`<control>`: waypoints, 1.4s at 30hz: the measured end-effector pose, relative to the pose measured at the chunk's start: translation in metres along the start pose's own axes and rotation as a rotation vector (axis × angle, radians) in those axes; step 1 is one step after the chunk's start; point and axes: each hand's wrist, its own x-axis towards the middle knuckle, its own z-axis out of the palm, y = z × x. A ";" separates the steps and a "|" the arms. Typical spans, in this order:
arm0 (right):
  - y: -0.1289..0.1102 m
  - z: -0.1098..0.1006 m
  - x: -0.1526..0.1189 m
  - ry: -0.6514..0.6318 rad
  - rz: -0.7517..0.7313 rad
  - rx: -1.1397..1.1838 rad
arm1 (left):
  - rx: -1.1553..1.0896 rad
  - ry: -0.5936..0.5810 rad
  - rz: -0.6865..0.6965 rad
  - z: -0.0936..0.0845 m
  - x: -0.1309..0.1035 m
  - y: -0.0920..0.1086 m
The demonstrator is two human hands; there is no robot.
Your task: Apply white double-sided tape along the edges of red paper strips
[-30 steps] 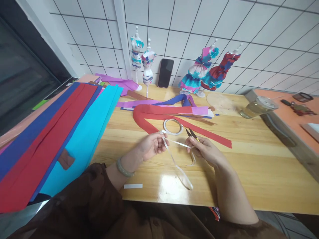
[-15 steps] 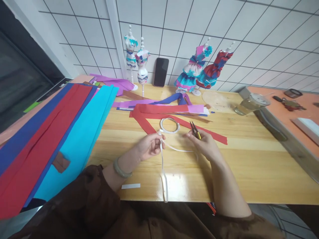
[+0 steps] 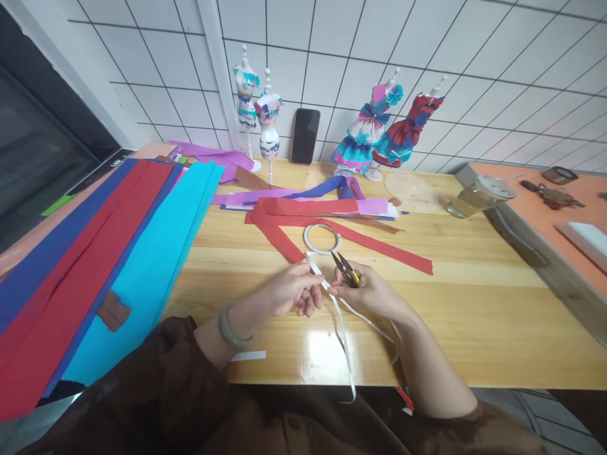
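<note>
My left hand (image 3: 300,292) is closed, with thumb and finger pinching a narrow white ribbon (image 3: 318,272) near its upper end. Below the fingers two thin lengths trail down, one over the table's front edge and one toward my right wrist. My right hand (image 3: 367,287) wraps round a pair of thread snips (image 3: 348,272) with dark blades and a bit of yellow, the tips pointing up and left. Its thumb and fingertip also meet the ribbon, close beside the left fingers. Just beyond the hands lies a roll of white tape (image 3: 309,243).
Red crepe strips (image 3: 389,246) lie behind the hands. Long coloured sheets (image 3: 156,253) cover the left side. Small dress forms (image 3: 269,142), a phone (image 3: 306,136) and two dressed forms (image 3: 358,151) stand along the wall. A lidded cup (image 3: 478,196) is at right. A short white strip (image 3: 249,356) lies near the front edge.
My right hand has moved left with the snips and come up to the ribbon. The left hand has shifted slightly right and down, and the ribbon's hanging lengths have swung right.
</note>
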 end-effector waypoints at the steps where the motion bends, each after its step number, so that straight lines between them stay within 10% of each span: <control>1: 0.000 -0.001 0.000 -0.014 -0.008 -0.004 | -0.025 -0.033 -0.008 -0.001 0.000 0.000; 13: -0.003 -0.007 -0.002 -0.080 -0.043 -0.019 | -0.209 -0.338 -0.195 -0.005 -0.001 0.003; 31: 0.003 -0.001 0.001 0.001 -0.019 -0.075 | -0.144 0.200 0.232 -0.013 0.010 -0.004; 42: 0.007 0.006 0.001 0.060 -0.040 -0.169 | -0.256 0.250 0.257 -0.003 0.007 0.002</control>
